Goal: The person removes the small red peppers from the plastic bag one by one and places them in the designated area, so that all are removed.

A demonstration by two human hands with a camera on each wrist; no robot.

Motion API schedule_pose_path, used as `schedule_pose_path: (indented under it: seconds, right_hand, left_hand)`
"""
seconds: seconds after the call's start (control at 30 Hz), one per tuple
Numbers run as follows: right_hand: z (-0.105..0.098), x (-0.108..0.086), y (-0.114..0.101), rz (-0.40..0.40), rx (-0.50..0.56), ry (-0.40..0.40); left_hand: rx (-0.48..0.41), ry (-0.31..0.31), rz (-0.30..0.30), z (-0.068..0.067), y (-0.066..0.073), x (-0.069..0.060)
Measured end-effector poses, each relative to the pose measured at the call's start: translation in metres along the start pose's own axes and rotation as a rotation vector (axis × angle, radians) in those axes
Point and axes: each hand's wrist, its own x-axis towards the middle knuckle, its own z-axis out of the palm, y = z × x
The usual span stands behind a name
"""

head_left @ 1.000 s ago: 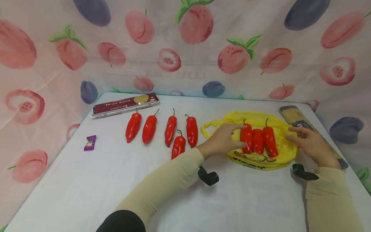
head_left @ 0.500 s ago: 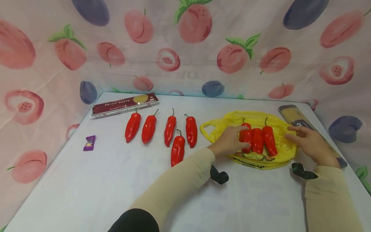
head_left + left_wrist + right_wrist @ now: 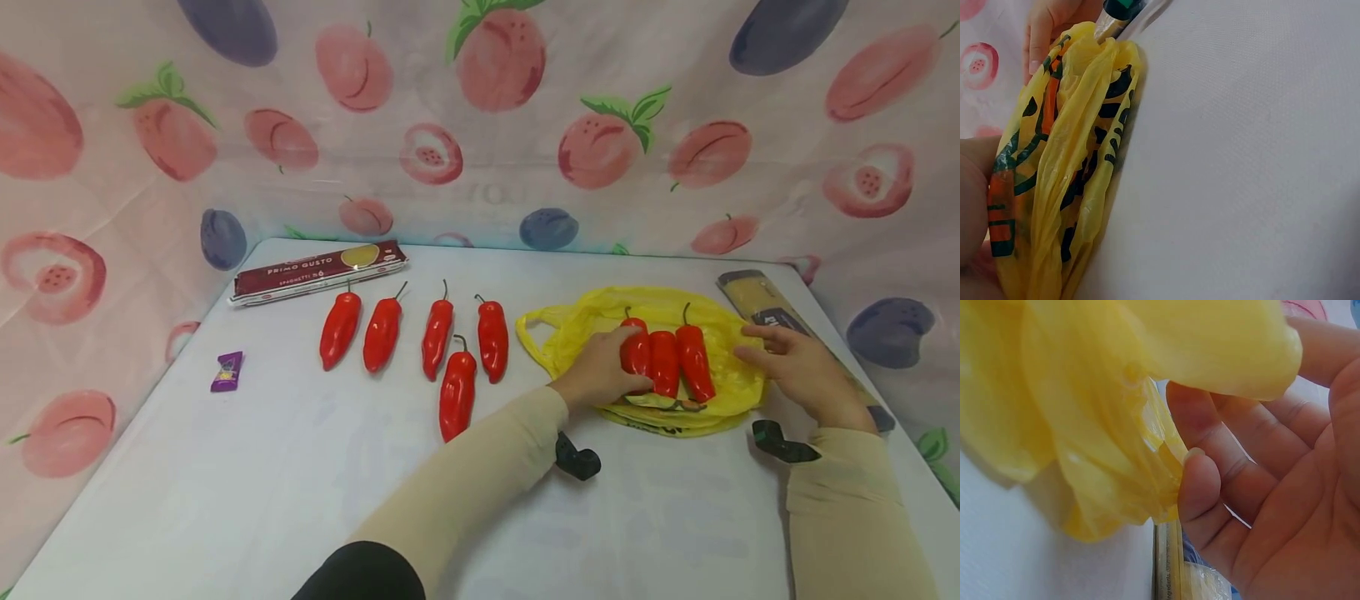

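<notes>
At far left, a small, shiny purple wrapped sweet (image 3: 227,372) is seen on the white-covered bench (image 3: 300,492). Behind and right of it, a long, flat, dark red spaghetti packet (image 3: 318,272) is set aslant near the rear edge. Further right, five glossy red elongated peppers (image 3: 382,335) with thin stems are laid out: four in a row, the fifth placed nearer, below the two rightmost.

Next, the beige-sleeved left hand (image 3: 600,367) is bent round the leftmost pepper (image 3: 636,354), which is taken between fingers and thumb; how firmly cannot be told. That pepper, a red middle pepper (image 3: 664,364) and a red right-hand pepper (image 3: 696,362) are contained side by side in an opened, crumpled yellow plastic bag (image 3: 738,375), their lower tips hidden.

At the bag's right edge, yellow film is pinched between thumb and fingers by the right hand (image 3: 806,371). Partly covered by that hand, a long pale-yellow pasta packet (image 3: 757,296) with a dark label is placed at far right.
</notes>
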Motion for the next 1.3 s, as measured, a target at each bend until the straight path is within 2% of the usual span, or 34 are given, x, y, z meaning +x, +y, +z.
schedule_pose_path:
  seconds: [0.13,0.3,0.53,0.73,0.93,1.07,1.23,1.3]
  right_hand:
    - [0.000,-0.001,-0.001,-0.005,-0.005,0.001]
    - [0.001,-0.001,-0.002,-0.008,-0.006,0.005]
    - [0.001,0.000,-0.002,-0.004,0.005,0.006]
    - [0.000,0.000,0.000,-0.017,0.002,0.001]
    - [0.001,0.000,0.000,-0.017,0.008,0.007]
    - [0.001,0.000,0.000,-0.020,0.006,0.006]
    - [0.000,-0.001,0.000,-0.020,-0.001,0.010]
    - [0.000,-0.001,0.000,-0.018,-0.003,0.012]
  left_hand:
    - [-0.033,-0.006,-0.009,-0.001,-0.002,-0.001]
    - [-0.044,-0.039,0.015,-0.003,-0.005,0.000]
    - [0.096,-0.101,0.070,-0.006,-0.006,0.001]
    - [0.164,-0.102,0.041,-0.005,0.000,0.001]
    - [0.152,-0.102,-0.008,-0.004,0.004,0.000]
    - [0.176,-0.132,0.005,-0.006,0.005,-0.001]
    - [0.099,-0.156,0.035,-0.008,0.003,0.002]
    - [0.048,-0.158,0.026,-0.008,0.002,0.002]
